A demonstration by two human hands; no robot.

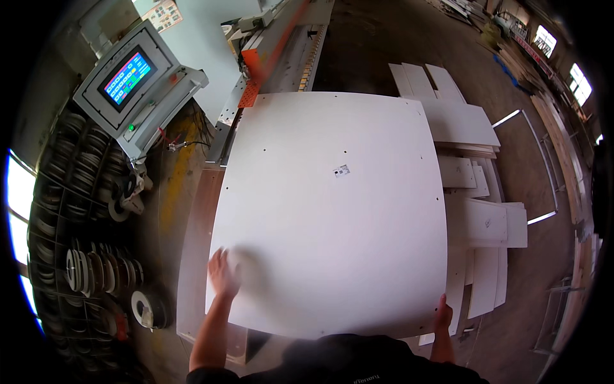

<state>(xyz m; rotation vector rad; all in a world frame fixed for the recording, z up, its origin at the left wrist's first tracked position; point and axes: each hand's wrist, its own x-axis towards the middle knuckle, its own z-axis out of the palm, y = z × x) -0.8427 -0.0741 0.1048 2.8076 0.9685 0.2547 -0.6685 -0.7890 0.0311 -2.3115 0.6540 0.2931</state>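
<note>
A large white panel point(320, 230) with small drilled holes and a printed label point(341, 171) lies face up in front of my body. My left hand point(224, 273) is at its left edge towards the near corner, fingers stretched and slightly apart, holding nothing. Whether its fingertips touch the surface I cannot tell. At the near right corner, my right hand point(442, 313) is closed on the panel's edge, thumb upward along the side. Its other fingers are mostly hidden. The panel's far left corner reaches the orange part point(249, 94) of a long machine.
Left of the machine stands a grey control console point(137, 89) with a lit screen. Racks of edge-band rolls point(102, 272) line the left side. Beneath the panel shows a brown board point(195, 256). White boards point(476, 221) are stacked on the right, near a metal frame point(543, 147).
</note>
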